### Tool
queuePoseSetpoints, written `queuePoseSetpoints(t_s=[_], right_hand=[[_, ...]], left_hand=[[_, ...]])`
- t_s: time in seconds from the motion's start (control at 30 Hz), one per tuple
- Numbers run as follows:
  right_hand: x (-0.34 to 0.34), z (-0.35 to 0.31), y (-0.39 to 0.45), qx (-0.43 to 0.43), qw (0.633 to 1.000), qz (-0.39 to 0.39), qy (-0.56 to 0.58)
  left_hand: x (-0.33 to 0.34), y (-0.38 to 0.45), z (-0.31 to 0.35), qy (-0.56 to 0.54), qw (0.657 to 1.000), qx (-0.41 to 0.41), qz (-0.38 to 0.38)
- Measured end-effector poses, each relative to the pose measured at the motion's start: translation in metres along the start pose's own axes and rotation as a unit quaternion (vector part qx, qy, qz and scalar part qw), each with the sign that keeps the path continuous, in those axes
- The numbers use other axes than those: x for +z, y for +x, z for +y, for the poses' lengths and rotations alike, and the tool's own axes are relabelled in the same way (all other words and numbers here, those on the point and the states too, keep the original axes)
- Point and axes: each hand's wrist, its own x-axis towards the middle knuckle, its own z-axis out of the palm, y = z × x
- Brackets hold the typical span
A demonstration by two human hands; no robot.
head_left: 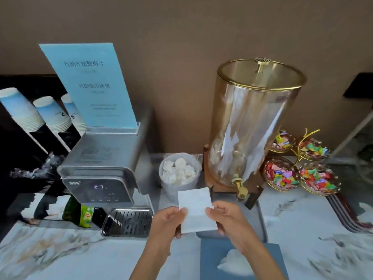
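Note:
A folded white tissue point(196, 209) is held up between both hands above the counter. My left hand point(168, 222) pinches its left edge with thumb on top. On the right edge, my right hand point(224, 216) pinches the same tissue. Directly below them lies a blue tissue box point(214, 251) with a white tissue point(234, 261) poking out of its slot. Behind the held tissue stands a white tub point(171, 188) filled with crumpled white tissues.
A grey ice machine point(101, 166) showing "27" stands left, with a drip tray point(129, 222) and a blue sign point(90, 83) on top. Stacked paper cups point(24, 110) lean at far left. A glass drink dispenser point(252, 122) with gold tap point(241, 187) stands right, beside candy bowls point(282, 174).

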Motion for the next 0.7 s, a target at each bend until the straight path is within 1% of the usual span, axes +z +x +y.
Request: queuePoseSetpoints(t_s=[0.07, 0.17, 0.23, 0.5, 0.57, 0.63, 0.7], right_hand=[[0.0, -0.002, 0.004, -0.013, 1.0, -0.002, 0.021], [0.005, -0.009, 0.008, -0.028, 0.995, -0.019, 0.095], [0.009, -0.012, 0.011, -0.04, 0.989, -0.025, 0.142], [0.023, -0.02, 0.018, -0.06, 0.947, -0.022, 0.314], [0.025, -0.021, 0.019, -0.064, 0.948, -0.023, 0.31], [0.028, -0.023, 0.02, -0.071, 0.956, -0.025, 0.284], [0.031, -0.025, 0.021, -0.078, 0.963, -0.013, 0.259]], left_hand=[[-0.002, 0.003, 0.003, -0.031, 0.999, 0.0, -0.017], [-0.003, 0.007, 0.011, -0.113, 0.992, 0.0, -0.05], [-0.006, 0.012, 0.016, -0.147, 0.987, 0.003, -0.071], [-0.022, 0.027, 0.033, -0.195, 0.972, 0.039, -0.128], [-0.026, 0.031, 0.035, -0.203, 0.97, 0.029, -0.131], [-0.03, 0.035, 0.037, -0.206, 0.969, 0.02, -0.132], [-0.032, 0.038, 0.036, -0.188, 0.973, 0.025, -0.131]])
